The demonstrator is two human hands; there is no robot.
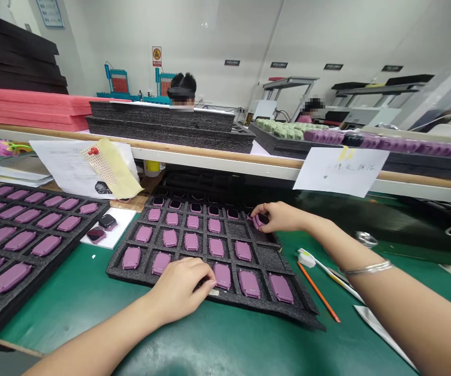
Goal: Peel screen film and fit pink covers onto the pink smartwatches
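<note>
Purple case [257, 223] in right hand [278, 216]; handwriting [354, 169] on white sheet [335, 185] illegible.

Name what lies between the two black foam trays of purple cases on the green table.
The head view shows a flat white pad bearing a black watch case and a purple one; nearer, green tabletop with a white scrap.

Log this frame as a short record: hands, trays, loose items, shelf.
Right hand: grips a purple case at the back right of the main tray; lifted or seated, unclear
Left hand: over that tray's near edge, by a front-row case; contact unclear
Left-side tray: more purple cases
White pad: between trays, with one dark piece, one purple piece
Orange stick: right of main tray
Shelf: pink foam, black foam
</note>
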